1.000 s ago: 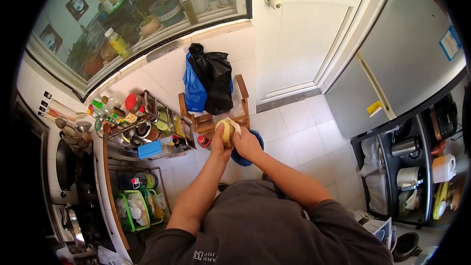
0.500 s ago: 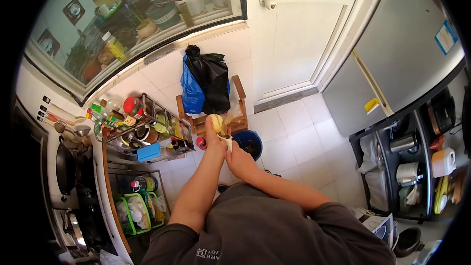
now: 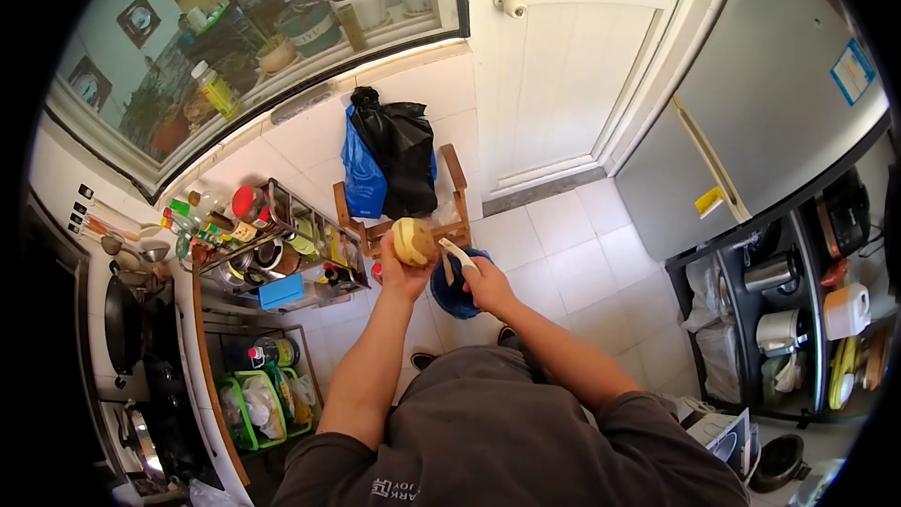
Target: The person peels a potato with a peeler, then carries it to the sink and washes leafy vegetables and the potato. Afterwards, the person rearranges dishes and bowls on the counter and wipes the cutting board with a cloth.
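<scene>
My left hand (image 3: 401, 276) is closed round a partly peeled potato (image 3: 409, 240), pale yellow on top with brown skin left on its right side. In my right hand (image 3: 490, 287) is the white handle of a peeler (image 3: 459, 254), held just right of the potato and apart from it. A thin strip of peel (image 3: 448, 270) seems to hang below the peeler, though it is blurred. Beneath both hands stands a blue bin (image 3: 454, 301), partly hidden by my right hand.
A wooden chair (image 3: 453, 169) with black and blue bags (image 3: 396, 155) stands ahead by the wall. To the left are a rack of bottles and jars (image 3: 251, 207) and a counter edge (image 3: 208, 376). A fridge (image 3: 732, 103) and loaded shelves (image 3: 765, 319) flank the right.
My right hand and the peeler have moved right, away from the potato. My left hand has shifted slightly left and turned, showing more of the potato.
</scene>
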A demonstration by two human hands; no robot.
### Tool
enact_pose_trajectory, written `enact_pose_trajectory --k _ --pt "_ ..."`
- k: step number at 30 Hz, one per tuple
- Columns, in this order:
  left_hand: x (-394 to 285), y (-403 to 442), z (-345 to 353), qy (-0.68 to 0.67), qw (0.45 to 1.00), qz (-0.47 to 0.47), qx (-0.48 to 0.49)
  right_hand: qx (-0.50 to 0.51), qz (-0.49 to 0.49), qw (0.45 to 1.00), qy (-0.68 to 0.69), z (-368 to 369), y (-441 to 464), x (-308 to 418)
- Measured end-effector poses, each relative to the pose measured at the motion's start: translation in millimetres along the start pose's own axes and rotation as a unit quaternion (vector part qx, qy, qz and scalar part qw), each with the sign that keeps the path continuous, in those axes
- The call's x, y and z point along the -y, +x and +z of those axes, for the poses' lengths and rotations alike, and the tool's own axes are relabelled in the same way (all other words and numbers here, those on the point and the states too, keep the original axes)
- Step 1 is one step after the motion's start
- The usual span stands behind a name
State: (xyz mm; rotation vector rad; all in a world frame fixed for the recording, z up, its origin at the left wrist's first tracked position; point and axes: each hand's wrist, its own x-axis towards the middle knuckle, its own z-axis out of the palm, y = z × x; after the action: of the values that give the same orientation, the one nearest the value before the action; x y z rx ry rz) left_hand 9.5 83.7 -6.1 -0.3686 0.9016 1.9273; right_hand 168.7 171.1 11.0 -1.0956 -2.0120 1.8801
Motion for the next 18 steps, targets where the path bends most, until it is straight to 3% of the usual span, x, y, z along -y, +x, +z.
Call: enact_pose_trajectory --k 4,6,8,13,16,18 --pt "2.6 -18.1 0.9 0.051 0.996 -0.026 0.074 -0.017 -0.006 1.000 -0.001 -2.5 17.3 13.4" --pt "4.3 -21.3 -1.3 0.048 0.995 -0.034 0.085 -0.042 -0.080 0.996 -0.028 1.4 25.1 18.7" --pt "9.6 -18.9 -5.1 0.041 0.992 -0.057 0.109 -0.026 -0.079 0.995 -0.059 3.9 28.2 19.8" --pt "8.3 -17.7 -2.9 0.115 0.990 -0.027 0.083 0.010 -0.031 0.991 -0.133 6.7 30.0 25.3" --pt "14.4 -9.3 -9.4 0.138 0.989 -0.024 0.042 -0.042 -0.106 0.979 -0.166 15.7 31.0 13.8" --pt "8.9 -8.6 -9.2 0.143 0.989 -0.019 0.019 0.018 -0.035 0.993 -0.109 18.6 30.8 15.3"
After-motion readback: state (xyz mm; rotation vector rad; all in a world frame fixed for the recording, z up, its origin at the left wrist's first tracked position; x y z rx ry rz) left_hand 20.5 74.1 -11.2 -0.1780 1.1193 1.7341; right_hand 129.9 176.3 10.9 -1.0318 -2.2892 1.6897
